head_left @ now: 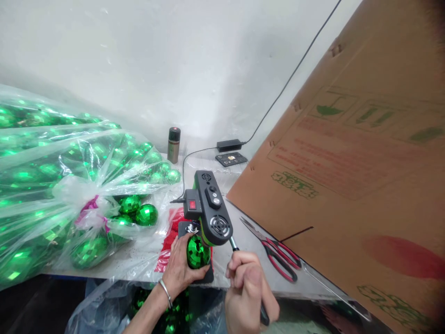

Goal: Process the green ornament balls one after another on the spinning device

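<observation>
A shiny green faceted ball ornament sits beneath the head of a small black bench machine with a red switch. My left hand, a silver bangle at its wrist, wraps around the ball from the left, fingers and thumb on its sides. Closed in a fist, my right hand grips the lever handle that comes out of the machine's right side. The handle's black end shows below the fist. The top of the ball is hidden under the machine head. A red cloth lies by the machine's base.
Clear plastic bags of green balls cover the left side. Red-handled scissors lie right of the machine, against a large cardboard box. A spray can, a power adapter and a phone-like black slab stand behind.
</observation>
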`<act>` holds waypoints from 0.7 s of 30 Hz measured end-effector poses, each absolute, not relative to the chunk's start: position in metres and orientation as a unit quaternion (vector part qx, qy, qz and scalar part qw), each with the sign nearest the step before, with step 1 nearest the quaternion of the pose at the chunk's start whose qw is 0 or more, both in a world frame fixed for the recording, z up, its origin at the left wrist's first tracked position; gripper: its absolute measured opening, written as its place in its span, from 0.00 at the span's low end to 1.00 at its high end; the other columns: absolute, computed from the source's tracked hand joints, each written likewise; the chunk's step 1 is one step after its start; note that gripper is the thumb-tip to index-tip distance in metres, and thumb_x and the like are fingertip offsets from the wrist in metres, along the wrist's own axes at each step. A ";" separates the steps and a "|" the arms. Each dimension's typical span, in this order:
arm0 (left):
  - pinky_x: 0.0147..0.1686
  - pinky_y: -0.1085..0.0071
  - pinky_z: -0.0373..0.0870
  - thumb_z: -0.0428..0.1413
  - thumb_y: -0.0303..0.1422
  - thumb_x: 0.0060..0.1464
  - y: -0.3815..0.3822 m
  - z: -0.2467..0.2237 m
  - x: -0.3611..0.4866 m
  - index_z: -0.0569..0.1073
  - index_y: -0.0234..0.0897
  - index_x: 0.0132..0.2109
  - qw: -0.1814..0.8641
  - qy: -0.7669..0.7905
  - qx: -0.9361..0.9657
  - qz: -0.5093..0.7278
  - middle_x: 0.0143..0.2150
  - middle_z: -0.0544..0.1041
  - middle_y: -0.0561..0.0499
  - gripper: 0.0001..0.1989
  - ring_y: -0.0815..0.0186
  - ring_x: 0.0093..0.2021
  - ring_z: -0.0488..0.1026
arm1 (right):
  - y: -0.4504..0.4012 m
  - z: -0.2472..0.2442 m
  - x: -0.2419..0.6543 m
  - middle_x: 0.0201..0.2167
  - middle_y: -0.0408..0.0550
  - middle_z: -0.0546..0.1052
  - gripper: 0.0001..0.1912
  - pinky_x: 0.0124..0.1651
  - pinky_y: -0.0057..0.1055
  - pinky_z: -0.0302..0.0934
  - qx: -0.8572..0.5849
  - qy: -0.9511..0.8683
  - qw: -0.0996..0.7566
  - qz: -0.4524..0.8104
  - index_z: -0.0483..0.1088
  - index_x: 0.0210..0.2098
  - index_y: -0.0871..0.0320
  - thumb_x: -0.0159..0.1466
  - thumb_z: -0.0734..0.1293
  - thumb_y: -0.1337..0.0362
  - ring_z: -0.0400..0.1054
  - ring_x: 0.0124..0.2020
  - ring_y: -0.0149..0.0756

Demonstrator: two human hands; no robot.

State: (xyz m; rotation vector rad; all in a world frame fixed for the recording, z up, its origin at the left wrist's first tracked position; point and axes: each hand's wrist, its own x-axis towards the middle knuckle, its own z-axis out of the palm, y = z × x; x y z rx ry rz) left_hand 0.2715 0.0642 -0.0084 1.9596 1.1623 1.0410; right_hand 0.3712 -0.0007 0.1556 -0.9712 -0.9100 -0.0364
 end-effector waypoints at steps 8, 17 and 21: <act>0.72 0.25 0.78 0.77 0.37 0.44 0.064 -0.011 0.272 0.76 0.40 0.68 0.314 0.444 0.740 0.397 0.63 0.88 0.37 0.44 0.32 0.65 0.86 | 0.000 0.149 0.370 0.23 0.39 0.68 0.30 0.25 0.31 0.53 -0.459 -0.407 0.789 -0.020 0.65 0.23 0.53 0.83 0.68 0.58 0.66 0.24 0.32; 0.71 0.27 0.80 0.77 0.36 0.45 0.062 -0.010 0.273 0.76 0.38 0.69 0.309 0.447 0.741 0.395 0.63 0.87 0.36 0.43 0.32 0.64 0.86 | 0.001 0.143 0.361 0.22 0.37 0.64 0.30 0.26 0.33 0.51 -0.467 -0.375 0.801 0.001 0.64 0.24 0.52 0.84 0.66 0.56 0.64 0.24 0.33; 0.70 0.28 0.80 0.77 0.35 0.45 0.061 -0.012 0.274 0.76 0.39 0.69 0.300 0.455 0.740 0.395 0.63 0.87 0.38 0.44 0.34 0.64 0.86 | 0.000 0.141 0.360 0.22 0.38 0.65 0.30 0.26 0.34 0.51 -0.469 -0.371 0.801 0.004 0.63 0.23 0.52 0.84 0.66 0.56 0.64 0.24 0.33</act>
